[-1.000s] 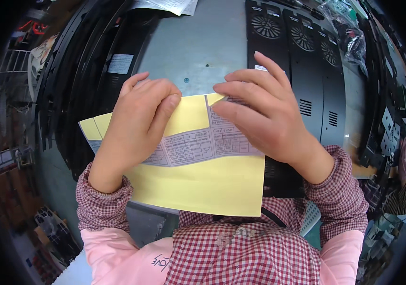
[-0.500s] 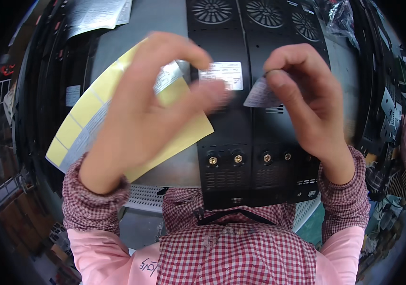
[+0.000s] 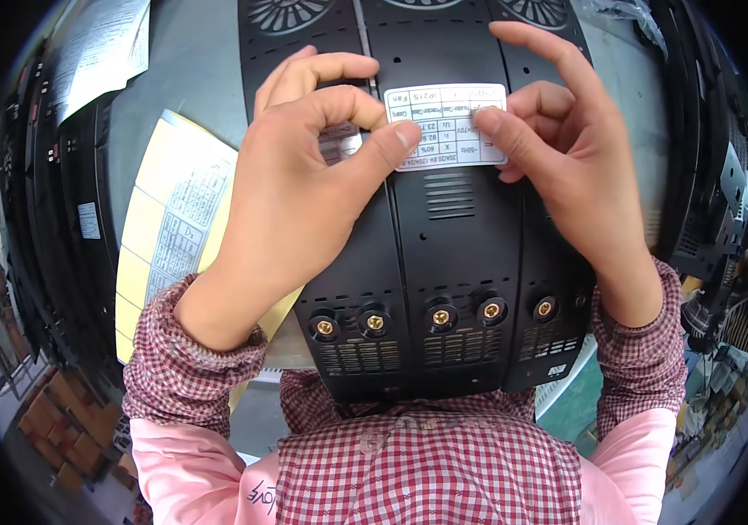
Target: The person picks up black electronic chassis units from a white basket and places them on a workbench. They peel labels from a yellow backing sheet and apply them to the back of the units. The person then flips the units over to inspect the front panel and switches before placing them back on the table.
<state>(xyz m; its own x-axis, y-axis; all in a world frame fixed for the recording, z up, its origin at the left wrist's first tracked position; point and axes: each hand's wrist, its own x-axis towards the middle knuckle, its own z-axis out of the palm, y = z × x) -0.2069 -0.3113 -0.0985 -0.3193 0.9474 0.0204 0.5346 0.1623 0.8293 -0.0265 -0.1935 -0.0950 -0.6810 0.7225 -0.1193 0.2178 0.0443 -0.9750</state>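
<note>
A white printed label (image 3: 446,131) is stretched between my two hands, above the middle one of several black metal panels (image 3: 453,249) with vents and brass terminals. My left hand (image 3: 313,157) pinches the label's left edge between thumb and fingers. At its right edge, my right hand (image 3: 558,144) grips it with the thumb in front, index finger raised. Another label (image 3: 339,140) shows on the left panel, partly hidden behind my left hand. A yellow backing sheet (image 3: 142,227) with more printed labels lies to the left, partly under my left forearm.
White printed papers (image 3: 107,61) lie at the far left of the grey table (image 3: 190,79). Dark metal parts stand in rows along both sides. Clear plastic wrap (image 3: 623,13) rests at the far right. Cardboard boxes (image 3: 63,420) are on the floor at lower left.
My left hand has moved in and taken hold of the label that my right hand alone was holding. The label is now spread flat. The panels and sheet appear shifted left in view.
</note>
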